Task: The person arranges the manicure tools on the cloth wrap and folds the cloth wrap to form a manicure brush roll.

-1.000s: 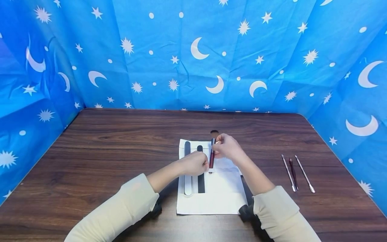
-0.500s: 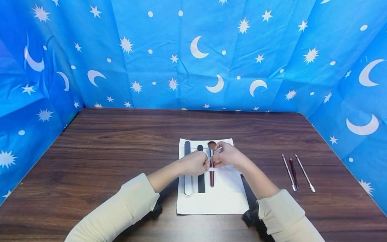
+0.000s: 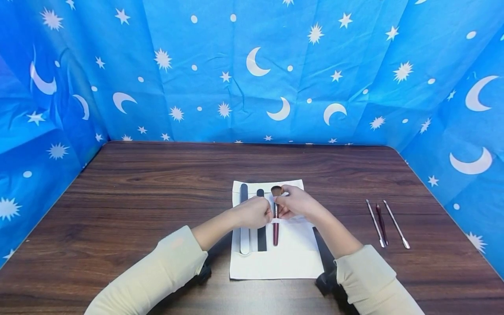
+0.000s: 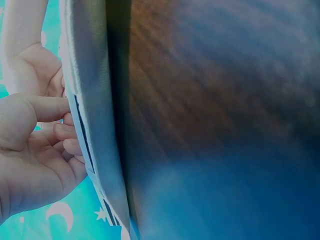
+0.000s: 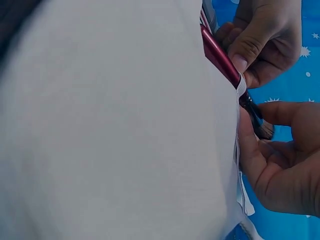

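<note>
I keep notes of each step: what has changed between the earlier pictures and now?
The brush with a glossy dark-red handle slid toward the person, its handle now well through the white fabric band; the right hand followed, still holding it. The left hand and the three slim silver and dark-red tools stayed.

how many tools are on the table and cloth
6: on the white cloth, a grey file, a black file and a brush; to the right, a silver tool, a dark red one and another silver one. More may be hidden.
</note>
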{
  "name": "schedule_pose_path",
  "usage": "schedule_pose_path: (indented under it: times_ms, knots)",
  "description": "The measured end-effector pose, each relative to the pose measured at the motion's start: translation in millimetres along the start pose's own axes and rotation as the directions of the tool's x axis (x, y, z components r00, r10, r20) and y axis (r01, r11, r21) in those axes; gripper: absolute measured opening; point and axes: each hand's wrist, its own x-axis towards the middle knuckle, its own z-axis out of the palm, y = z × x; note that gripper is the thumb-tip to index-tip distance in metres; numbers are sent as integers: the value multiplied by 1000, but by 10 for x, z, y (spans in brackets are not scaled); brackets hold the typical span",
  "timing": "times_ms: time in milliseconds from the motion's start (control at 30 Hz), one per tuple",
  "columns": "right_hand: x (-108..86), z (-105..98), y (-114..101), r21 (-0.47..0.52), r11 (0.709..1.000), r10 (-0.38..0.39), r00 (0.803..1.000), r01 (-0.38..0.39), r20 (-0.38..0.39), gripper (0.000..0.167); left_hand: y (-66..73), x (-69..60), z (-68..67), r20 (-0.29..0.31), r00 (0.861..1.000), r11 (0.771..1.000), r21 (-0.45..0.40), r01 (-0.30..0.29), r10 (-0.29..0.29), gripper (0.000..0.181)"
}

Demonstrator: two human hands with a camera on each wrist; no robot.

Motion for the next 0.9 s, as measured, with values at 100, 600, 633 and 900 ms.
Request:
schedule_pose_path:
  times_ms: [100,600,633,900]
  knots:
    - [-1,0,2,-6,1000,-12,1000,12,5,15,7,-1,-3,2,1000,1000,-8,-2,2,44]
    - [-382,-411,-182,-308,945,-175,964,108,-199,43,26,26,-22,57,998,999,16,28,-29,45]
    - [-473,-514,-222,-314,943,-188,955,110,-229,44,40,34,-30,43,999,1000,10,24,-25,45]
    - [-898,-1177,-44,-384,922,-201,909,51,-364,49,214,165,-30,24,998,998,36,50,-51,46]
